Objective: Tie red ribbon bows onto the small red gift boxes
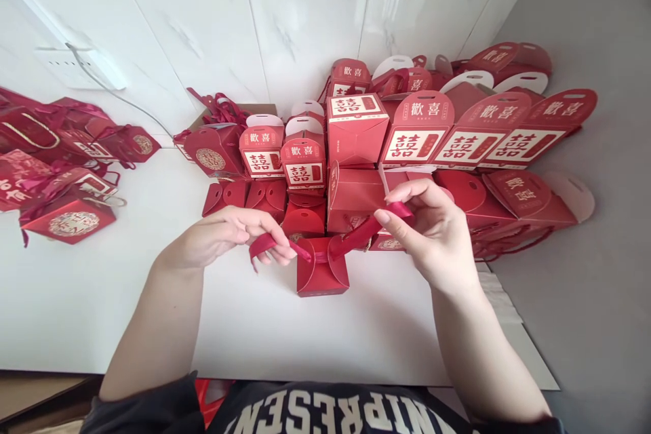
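Head view: a small red folded gift box [322, 270] is stood on the near part of a white worktop [305, 339], placed between the two hands so that it can be reached by both. A red ribbon [363, 234] is drawn over the top of the box, with its two lengths lifted to either side and kept off the worktop. Whether it is fastened to the box cannot be told. The left hand [239, 237] is almost closed, the ribbon being pinched between thumb and fingertips, with the forearm angled in from the lower left. The right hand [427, 230] is partly closed, the ribbon being gripped between thumb and forefinger while the remaining fingers are curled, and the forearm is raised from the lower right. Directly behind the box, red gift boxes [350, 129] printed with double-happiness characters are massed against a white tiled wall [305, 13]. Further red box pieces with white tabs [529, 196] are laid out to the right, and a heap of red gift bags [51, 142] is gathered to the left. A cardboard carton [259, 110] is partly hidden at the back, and a dark sweatshirt with white lettering [330, 413] is seen along the bottom edge.
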`<state>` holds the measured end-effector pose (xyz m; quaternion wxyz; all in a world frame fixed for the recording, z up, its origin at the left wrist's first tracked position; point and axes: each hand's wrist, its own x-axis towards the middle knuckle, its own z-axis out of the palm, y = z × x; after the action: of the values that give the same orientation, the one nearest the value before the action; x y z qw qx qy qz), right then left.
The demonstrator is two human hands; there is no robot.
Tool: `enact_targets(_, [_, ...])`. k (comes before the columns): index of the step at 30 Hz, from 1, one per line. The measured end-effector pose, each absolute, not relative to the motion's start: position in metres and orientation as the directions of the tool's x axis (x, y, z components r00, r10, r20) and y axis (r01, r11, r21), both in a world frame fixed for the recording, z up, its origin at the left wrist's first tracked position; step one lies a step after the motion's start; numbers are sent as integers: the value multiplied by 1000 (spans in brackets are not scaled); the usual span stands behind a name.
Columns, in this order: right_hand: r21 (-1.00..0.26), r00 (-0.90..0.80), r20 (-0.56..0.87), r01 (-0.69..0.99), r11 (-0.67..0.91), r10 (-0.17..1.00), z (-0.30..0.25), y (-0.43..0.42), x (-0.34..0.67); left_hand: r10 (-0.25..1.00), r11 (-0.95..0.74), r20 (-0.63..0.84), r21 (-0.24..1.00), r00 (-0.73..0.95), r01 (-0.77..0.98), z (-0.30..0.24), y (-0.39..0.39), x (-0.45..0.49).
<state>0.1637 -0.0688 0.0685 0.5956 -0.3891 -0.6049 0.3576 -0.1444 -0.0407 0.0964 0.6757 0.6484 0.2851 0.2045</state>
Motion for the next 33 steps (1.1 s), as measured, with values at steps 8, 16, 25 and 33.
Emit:
enact_targets(8, [-825, 164, 545, -68, 561, 822, 83, -63, 151, 728, -208, 31, 962, 685, 178, 126, -36, -133])
enact_targets(16, [-874, -12, 475, -126, 470, 880, 79, -63, 140, 745, -370, 250, 926, 618, 71, 135, -41, -127])
enact_targets(25, [-914, -188, 403, -142, 381, 896, 82, -63, 143, 835, -486, 405, 860, 374, 156, 134, -31, -100])
enact_targets(33, [-790, -239, 597, -8, 613, 766, 100, -46, 150, 846, -202, 281, 956, 454, -214, 112, -20, -51])
